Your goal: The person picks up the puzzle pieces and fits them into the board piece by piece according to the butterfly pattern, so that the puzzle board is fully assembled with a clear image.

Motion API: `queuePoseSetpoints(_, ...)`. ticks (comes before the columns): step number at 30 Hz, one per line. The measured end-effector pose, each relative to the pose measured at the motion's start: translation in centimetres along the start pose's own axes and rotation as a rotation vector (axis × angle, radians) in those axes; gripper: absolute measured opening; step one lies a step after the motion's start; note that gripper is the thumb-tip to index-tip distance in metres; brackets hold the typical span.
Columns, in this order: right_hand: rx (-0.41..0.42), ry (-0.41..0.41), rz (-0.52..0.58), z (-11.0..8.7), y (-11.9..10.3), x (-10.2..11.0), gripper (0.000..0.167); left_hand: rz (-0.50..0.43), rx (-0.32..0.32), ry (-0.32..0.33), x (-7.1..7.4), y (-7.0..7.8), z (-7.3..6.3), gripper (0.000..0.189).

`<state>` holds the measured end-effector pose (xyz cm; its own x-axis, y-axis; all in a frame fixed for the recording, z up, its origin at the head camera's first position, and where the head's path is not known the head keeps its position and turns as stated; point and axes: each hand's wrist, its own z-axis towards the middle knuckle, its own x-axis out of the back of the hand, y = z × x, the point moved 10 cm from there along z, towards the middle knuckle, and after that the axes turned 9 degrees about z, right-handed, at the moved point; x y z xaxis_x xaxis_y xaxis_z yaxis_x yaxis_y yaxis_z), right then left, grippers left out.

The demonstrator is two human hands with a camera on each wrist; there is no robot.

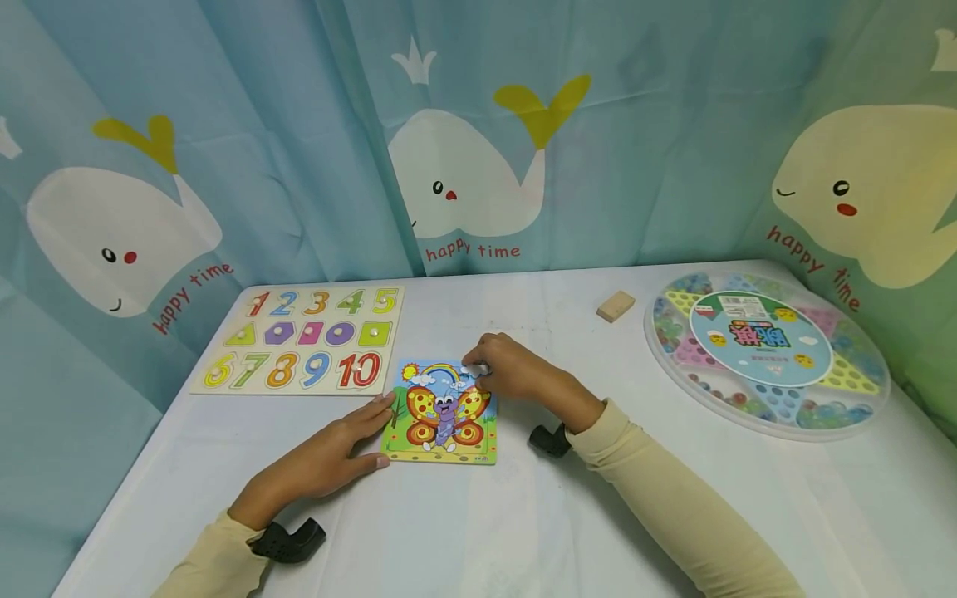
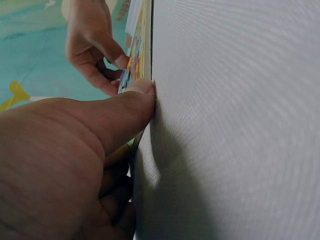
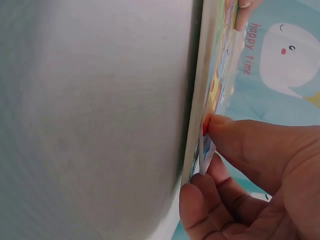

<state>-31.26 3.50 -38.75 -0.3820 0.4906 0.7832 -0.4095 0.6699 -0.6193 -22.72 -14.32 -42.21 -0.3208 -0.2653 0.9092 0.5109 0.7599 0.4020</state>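
Note:
A square butterfly jigsaw puzzle (image 1: 445,421) lies flat on the white table. My right hand (image 1: 503,365) is over its top right corner. In the right wrist view, that hand's thumb and fingers pinch a thin puzzle piece (image 3: 206,150), which stands slightly tilted up from the board. Along the left side of the puzzle rests my left hand (image 1: 336,453), fingers stretched out, with the fingertips at the left edge and the thumb near the lower left corner. The left wrist view shows the left thumb (image 2: 122,112) against the board's edge.
A number and shape peg board (image 1: 254,374) lies behind the left hand. A small wooden block (image 1: 616,306) sits at the back. On the right is a round marble game board (image 1: 763,340) under a clear cover. A whale-print curtain (image 1: 321,166) hangs behind the table.

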Motion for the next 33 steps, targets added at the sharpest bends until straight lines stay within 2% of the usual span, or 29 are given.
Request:
queuePoseSetpoints(12,0.004,-0.054,-0.009,0.10,0.17,-0.25,0.036,-0.006,-0.001,-0.007,-0.24,-0.01,0.11,0.070)
queuePoseSetpoints(22,0.005,-0.049,-0.002,0.26,0.32,-0.29,0.029,-0.003,-0.001,-0.008,-0.05,0.16,0.22,0.070)
queuePoseSetpoints(29,-0.024,-0.053,0.019,0.63,0.65,-0.63,0.029,-0.008,0.012,-0.006,0.02,0.03,0.09,0.069)
queuePoseSetpoints(33,-0.020,-0.057,0.070,0.37,0.75,-0.29,0.030,-0.006,0.015,-0.012,-0.04,0.01,0.02,0.070)
